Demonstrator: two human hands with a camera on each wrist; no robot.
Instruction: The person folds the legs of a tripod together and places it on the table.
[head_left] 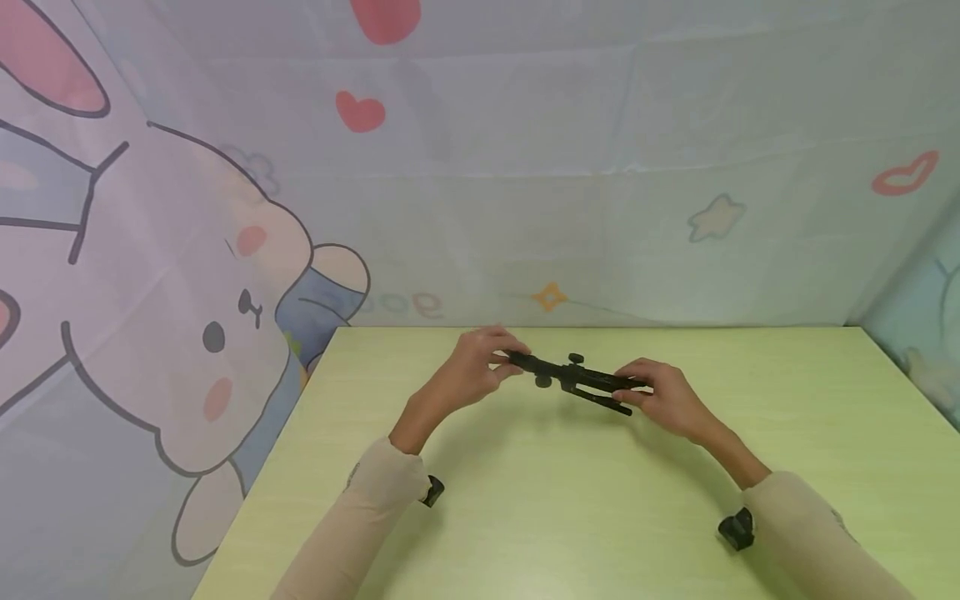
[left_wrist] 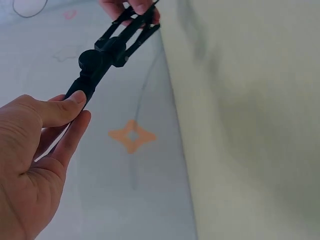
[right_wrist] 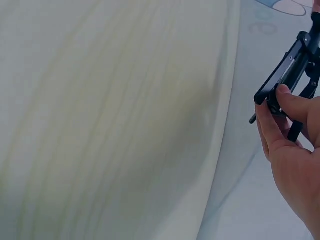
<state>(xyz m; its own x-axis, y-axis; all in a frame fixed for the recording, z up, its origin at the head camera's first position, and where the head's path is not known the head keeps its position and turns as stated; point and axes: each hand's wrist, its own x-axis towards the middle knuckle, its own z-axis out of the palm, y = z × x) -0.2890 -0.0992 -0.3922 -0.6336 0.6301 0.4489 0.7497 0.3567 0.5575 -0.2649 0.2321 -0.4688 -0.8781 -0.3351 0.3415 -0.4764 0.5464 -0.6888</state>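
Note:
A small black tripod (head_left: 567,375) with knobs is held level above the table between both hands. My left hand (head_left: 474,367) pinches its head end between thumb and fingers, as the left wrist view shows beside a round knob (left_wrist: 90,60). At the other end, the right hand (head_left: 670,400) grips the leg end, its thumb pressed on the black parts in the right wrist view. The legs (right_wrist: 282,75) are slightly spread, and one leg (head_left: 603,403) angles away below the others in the head view. Fingers hide part of both ends.
Under the hands lies a pale yellow-green table (head_left: 525,517). A printed cloth backdrop (head_left: 510,208) with a rabbit, hearts and stars rises behind its back edge. Black wrist devices (head_left: 737,529) sit at both sleeves.

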